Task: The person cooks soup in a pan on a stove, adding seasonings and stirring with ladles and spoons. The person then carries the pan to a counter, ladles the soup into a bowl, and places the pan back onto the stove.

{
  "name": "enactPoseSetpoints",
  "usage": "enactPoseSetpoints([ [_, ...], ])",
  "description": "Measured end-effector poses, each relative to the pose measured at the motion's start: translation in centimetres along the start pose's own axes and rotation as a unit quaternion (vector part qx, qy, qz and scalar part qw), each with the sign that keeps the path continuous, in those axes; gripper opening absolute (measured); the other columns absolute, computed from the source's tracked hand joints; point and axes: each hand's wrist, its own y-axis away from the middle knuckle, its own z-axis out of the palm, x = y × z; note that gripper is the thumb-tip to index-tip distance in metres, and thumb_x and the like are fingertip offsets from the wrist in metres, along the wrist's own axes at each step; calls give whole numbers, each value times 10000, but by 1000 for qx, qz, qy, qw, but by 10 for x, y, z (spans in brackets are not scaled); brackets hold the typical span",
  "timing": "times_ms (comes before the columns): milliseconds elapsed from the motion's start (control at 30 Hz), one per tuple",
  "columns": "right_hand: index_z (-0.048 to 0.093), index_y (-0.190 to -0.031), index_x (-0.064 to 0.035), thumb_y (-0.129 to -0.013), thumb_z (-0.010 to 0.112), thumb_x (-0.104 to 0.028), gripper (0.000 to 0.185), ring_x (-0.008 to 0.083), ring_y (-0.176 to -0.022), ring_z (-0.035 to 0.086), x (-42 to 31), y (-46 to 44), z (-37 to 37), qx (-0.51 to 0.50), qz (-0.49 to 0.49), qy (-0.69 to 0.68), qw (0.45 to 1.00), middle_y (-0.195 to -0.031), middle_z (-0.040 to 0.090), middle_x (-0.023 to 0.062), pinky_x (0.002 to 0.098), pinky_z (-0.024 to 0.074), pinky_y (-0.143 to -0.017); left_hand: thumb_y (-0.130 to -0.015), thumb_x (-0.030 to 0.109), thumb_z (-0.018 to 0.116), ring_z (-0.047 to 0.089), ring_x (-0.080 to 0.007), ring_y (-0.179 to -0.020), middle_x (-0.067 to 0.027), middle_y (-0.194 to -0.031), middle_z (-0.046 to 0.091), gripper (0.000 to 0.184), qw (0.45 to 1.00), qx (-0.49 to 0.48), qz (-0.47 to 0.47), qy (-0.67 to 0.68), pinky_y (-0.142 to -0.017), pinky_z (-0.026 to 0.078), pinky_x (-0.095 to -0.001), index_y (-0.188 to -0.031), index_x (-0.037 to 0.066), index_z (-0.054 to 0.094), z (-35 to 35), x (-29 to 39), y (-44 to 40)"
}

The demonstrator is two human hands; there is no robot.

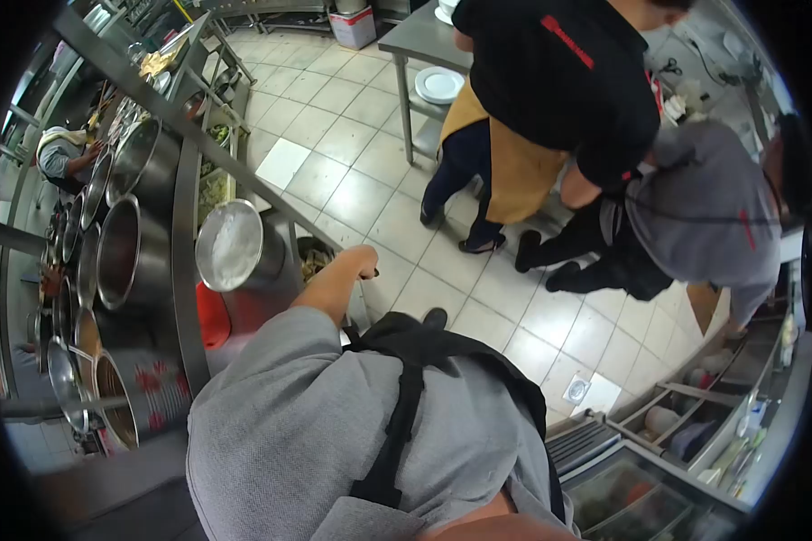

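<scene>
My left hand (363, 261) is stretched out ahead of me, its fingers curled closed. A small dark bit shows at the fingers, but I cannot make out what it is. Just left of the hand, a metal container (314, 259) holds pale and green food pieces. Beyond it on the left stands a metal pot (230, 245) with something white inside. Below that pot is a red object (213, 316). My right hand is out of view, hidden past my body.
Large steel pots (120, 252) line the shelf at left. Two people stand close together at right, one in a black shirt (568, 81) and tan apron, one in a grey shirt (713, 198). Plates (439, 85) sit under a steel table (406, 41). A refrigerated counter (622, 451) is at lower right.
</scene>
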Motion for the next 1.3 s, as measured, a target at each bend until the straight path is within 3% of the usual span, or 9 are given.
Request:
enactPoseSetpoints([
  [167, 687, -828, 9, -844, 595, -261, 285, 307, -661, 669, -105, -53, -33, -88, 178, -193, 961, -764, 685, 195, 404, 522, -648, -767, 170, 649, 666, -200, -573, -95, -659, 680, 156, 996, 67, 51, 38, -553, 535, -363, -720, 29, 697, -65, -32, -12],
  [267, 668, -714, -1, -846, 570, -309, 349, 313, -655, 657, -193, -73, -79, -83, -197, 162, 963, -760, 666, 213, 411, 516, -642, -740, 174, 653, 680, -176, -609, -87, -669, 683, 139, 974, 111, 33, 196, -577, 540, -337, -793, 55, 701, -115, -44, -15],
  [300, 669, -754, -7, -877, 560, -301, 337, 289, -641, 659, -206, -80, -90, -112, -216, 111, 964, -732, 670, 181, 411, 519, -600, -740, 174, 653, 680, -176, -609, -87, -669, 683, 139, 972, 119, 31, 200, -577, 540, -337, -793, 55, 701, -132, -51, -21],
  [433, 641, -826, -16, -905, 561, -256, 265, 218, -579, 623, -229, -139, -75, -165, 68, -72, 981, -703, 650, 121, 366, 505, -516, -706, 106, 673, 670, -168, -615, -92, -695, 678, 199, 939, 193, 57, 280, -568, 516, -321, -892, 37, 693, -203, -79, -36],
  [533, 624, -859, -15, -913, 566, -232, 232, 185, -550, 602, -249, -218, -53, -184, 132, -112, 968, -702, 643, 100, 346, 497, -482, -739, 176, 664, 676, -196, -618, -101, -697, 692, 155, 945, 230, 60, 223, -582, 531, -344, -833, 59, 703, -266, -121, -65],
  [733, 623, -867, -14, -917, 566, -232, 231, 181, -555, 602, -529, -344, -78, -173, -52, 65, 981, -713, 644, 99, 341, 502, -489, -782, 206, 643, 688, -214, -668, -99, -729, 711, 164, 969, 149, -25, 196, -604, 542, -365, -800, 64, 724, -325, -242, -106],
  [1067, 621, -880, -14, -924, 566, -233, 230, 174, -562, 601, -819, -487, -17, -202, -174, 158, 951, -731, 647, 97, 332, 512, -503, -783, 189, 734, 670, -214, -679, -94, -773, 716, 128, 925, 6, -202, 323, -598, 536, -352, -800, 63, 744, -273, -446, -121],
  [1200, 621, -885, -14, -927, 566, -233, 230, 172, -565, 600, -920, -512, 40, -214, -165, 195, 943, -738, 649, 97, 328, 515, -508, -804, 241, 718, 671, -228, -678, -114, -778, 715, 186, 905, 18, -192, 379, -603, 535, -366, -795, 57, 745, -299, -541, -163],
  [1300, 620, -889, -14, -929, 566, -233, 230, 170, -567, 600, -1005, -528, 76, -212, -161, 204, 942, -744, 650, 96, 325, 518, -512, -815, 313, 714, 672, -295, -716, -154, -798, 707, 263, 932, 136, -129, 309, -665, 536, -406, -817, 52, 743, -370, -593, -171],
])
